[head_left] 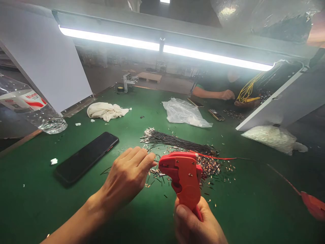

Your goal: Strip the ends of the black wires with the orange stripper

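Beside left hand (127, 176), black phone (86, 157); beyond red crimper (184, 178), wire bundle (177, 142).

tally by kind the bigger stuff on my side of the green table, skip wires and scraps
red plastic hand tool in the right hand: 1
black flat smartphone: 1
white crumpled cloth: 1
clear plastic water bottle: 1
plastic bags, one clear, one holding white bits: 2
red object on a cord: 1
total: 7
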A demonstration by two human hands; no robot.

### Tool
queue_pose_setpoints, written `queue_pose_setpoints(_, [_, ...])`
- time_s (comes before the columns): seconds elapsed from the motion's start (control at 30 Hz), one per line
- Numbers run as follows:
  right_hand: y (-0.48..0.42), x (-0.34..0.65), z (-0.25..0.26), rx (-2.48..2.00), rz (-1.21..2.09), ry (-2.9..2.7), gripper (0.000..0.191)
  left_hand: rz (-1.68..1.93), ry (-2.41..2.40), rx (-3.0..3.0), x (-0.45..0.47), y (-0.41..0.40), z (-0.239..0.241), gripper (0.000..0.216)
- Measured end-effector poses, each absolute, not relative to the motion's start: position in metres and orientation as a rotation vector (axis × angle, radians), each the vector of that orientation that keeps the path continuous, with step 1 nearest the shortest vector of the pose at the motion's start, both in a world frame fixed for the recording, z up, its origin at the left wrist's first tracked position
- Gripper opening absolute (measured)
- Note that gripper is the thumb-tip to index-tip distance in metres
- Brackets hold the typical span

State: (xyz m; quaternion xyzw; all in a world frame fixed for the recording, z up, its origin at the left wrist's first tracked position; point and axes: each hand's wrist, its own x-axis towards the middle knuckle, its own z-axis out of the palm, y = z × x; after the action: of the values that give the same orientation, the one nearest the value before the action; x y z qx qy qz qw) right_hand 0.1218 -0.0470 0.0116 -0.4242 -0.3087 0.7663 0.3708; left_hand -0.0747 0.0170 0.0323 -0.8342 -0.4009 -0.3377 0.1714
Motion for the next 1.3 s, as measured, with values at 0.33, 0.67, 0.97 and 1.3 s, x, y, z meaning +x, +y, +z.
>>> queue_pose_setpoints(0.33, [-0.043, 0.121, 0.008, -1.022, 1.925, -0.834, 0.059, -1.208, -1.144, -2.696, -0.079, 0.015, 0.033, 0.017])
queue_pose_setpoints(0.67, [-0.036, 0.126, 0.001, -0.929, 2.070, -0.942, 0.058, -1.238, -1.176, -2.640, -0.081, 0.017, 0.034, 0.017])
queue_pose_setpoints(0.97, [-0.038, 0.126, 0.003, -0.857, 2.138, -0.892, 0.054, -1.332, -1.126, -2.567, -0.083, 0.020, 0.038, 0.030])
queue_pose_setpoints(1.3, [-0.038, 0.125, 0.000, -0.808, 2.193, -0.888, 0.048, -1.269, -1.049, -2.564, -0.083, 0.021, 0.042, 0.031])
